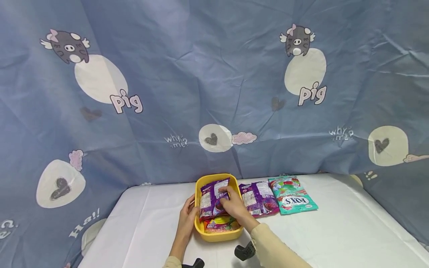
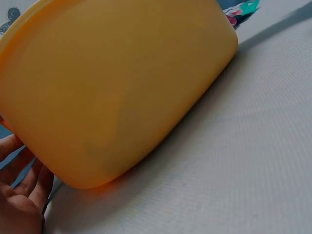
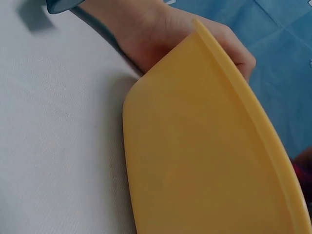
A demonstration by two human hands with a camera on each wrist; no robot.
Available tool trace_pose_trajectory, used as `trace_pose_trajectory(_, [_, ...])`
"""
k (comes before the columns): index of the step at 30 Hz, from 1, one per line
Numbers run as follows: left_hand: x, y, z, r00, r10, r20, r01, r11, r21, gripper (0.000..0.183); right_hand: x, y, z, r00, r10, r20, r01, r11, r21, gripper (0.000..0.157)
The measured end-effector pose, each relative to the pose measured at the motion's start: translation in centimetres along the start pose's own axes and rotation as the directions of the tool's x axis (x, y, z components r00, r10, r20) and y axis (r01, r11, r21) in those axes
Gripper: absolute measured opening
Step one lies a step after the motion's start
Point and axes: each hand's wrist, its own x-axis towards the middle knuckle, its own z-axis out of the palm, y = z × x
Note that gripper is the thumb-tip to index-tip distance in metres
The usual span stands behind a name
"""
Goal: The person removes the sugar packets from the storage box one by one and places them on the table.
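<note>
Steadying the tub [image 1: 219, 237], left hand [image 1: 186, 215] outstretched, we're touching a purple bag [image 1: 208, 203], right hand [image 1: 235, 206] perhaps pinching, unclear; a yellow bag [image 1: 221, 225] is lying inside, two more bags [image 1: 256, 198] outside.

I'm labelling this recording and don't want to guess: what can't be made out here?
Head: fine print on the purple bag in the yellow container, too small to read.
Head: the right hand covers part of that bag.
Head: that bag hides part of the red-and-yellow bag below.
Both wrist views: the container's walls hide its floor.
</note>
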Motion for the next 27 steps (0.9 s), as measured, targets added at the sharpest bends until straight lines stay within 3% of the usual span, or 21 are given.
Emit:
trace_pose_trajectory(7, [-0.1, -0.08, -0.28, 1.0, -0.01, 0.0, 0.01, 1.0, -0.016, 0.05, -0.28, 0.02, 0.1, 1.0, -0.022, -0.015, 0.022, 0.999, 0.026, 0.035])
trace_pose_trajectory(19, [0.16, 0.27, 0.06, 1.0, 0.027, 0.001, -0.027, 0.999, -0.029, 0.049, -0.04, -0.1, -0.43, 0.994, -0.082, -0.072, 0.087, 0.994, 0.062, 0.041])
trace_pose_trajectory(27, [0.03, 0.16, 0.02, 1.0, -0.004, -0.007, 0.004, 1.0, -0.009, 0.048, -0.15, 0.0, -0.68, 0.998, -0.038, -0.056, 0.045, 0.991, 0.127, 0.044])
